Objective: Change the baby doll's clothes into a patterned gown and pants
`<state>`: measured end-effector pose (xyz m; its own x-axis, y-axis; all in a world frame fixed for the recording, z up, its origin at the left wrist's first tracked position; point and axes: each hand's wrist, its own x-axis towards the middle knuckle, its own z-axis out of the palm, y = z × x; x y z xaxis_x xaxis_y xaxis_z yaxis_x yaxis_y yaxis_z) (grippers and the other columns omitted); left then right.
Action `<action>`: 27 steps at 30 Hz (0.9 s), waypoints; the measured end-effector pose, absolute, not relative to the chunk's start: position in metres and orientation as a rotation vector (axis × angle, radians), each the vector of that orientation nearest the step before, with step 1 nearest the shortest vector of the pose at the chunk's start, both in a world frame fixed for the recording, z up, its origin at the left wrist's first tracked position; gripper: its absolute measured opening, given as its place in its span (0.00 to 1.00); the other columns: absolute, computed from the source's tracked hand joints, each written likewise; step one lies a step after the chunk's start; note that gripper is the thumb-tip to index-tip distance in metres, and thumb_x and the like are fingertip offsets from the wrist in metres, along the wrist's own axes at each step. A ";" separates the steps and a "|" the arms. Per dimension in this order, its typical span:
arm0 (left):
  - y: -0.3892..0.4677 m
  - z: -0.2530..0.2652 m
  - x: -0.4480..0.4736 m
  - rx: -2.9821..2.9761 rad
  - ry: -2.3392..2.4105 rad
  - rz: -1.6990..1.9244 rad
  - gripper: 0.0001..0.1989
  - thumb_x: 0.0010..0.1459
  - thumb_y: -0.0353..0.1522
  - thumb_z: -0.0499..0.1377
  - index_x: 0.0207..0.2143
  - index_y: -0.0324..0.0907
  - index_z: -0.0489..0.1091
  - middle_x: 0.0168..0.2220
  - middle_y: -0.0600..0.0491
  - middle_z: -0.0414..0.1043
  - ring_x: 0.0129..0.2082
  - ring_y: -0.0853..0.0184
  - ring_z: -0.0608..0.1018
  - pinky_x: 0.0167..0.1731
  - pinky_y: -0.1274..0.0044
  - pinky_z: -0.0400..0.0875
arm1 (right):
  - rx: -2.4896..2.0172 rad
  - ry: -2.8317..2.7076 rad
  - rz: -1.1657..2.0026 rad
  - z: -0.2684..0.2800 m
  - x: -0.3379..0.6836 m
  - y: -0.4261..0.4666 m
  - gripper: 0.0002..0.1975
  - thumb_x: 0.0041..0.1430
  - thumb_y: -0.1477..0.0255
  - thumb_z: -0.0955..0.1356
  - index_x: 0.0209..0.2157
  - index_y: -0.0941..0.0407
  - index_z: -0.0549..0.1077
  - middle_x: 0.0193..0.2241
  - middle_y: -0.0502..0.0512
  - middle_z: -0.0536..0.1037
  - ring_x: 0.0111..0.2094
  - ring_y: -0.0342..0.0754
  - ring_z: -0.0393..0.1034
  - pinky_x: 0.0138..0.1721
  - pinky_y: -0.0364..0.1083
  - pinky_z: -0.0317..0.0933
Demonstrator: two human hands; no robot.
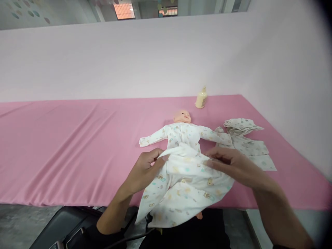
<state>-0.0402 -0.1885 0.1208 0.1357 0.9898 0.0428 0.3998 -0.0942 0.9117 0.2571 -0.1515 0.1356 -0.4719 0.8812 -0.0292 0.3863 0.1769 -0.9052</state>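
Note:
A baby doll (183, 116) lies on its back on the pink-covered table, its head toward the far side. It wears a white long-sleeved top (181, 133) with small prints, arms spread. Over its lower body I hold up a matching white printed baby garment (192, 186). My left hand (146, 169) pinches the garment's upper edge between thumb and fingers. On the other side, my right hand (230, 164) grips the same edge, its fingers partly hidden. Most of the doll's legs are covered; a bit of skin-coloured foot (199, 215) shows below the hem.
A cream pump bottle (201, 98) stands near the wall, behind the doll. Folded printed cloths (250, 141) lie to the right, touching the doll's sleeve. The pink sheet (64, 148) has wrinkles at left. A black chair (70, 228) sits below the front edge.

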 end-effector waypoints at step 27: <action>-0.130 0.254 0.018 2.225 1.211 1.530 0.14 0.66 0.41 0.57 0.33 0.40 0.72 0.29 0.57 0.70 0.30 0.75 0.73 0.29 0.83 0.65 | -0.986 -2.013 -0.347 0.268 0.252 -0.141 0.13 0.66 0.60 0.68 0.34 0.54 0.78 0.35 0.52 0.77 0.34 0.43 0.69 0.37 0.48 0.59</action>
<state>0.0182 -0.1302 0.2540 0.1378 0.7042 0.6965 0.5164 -0.6512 0.5562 0.2523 -0.1414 0.2682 -0.3320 0.5161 0.7896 0.7507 0.6514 -0.1101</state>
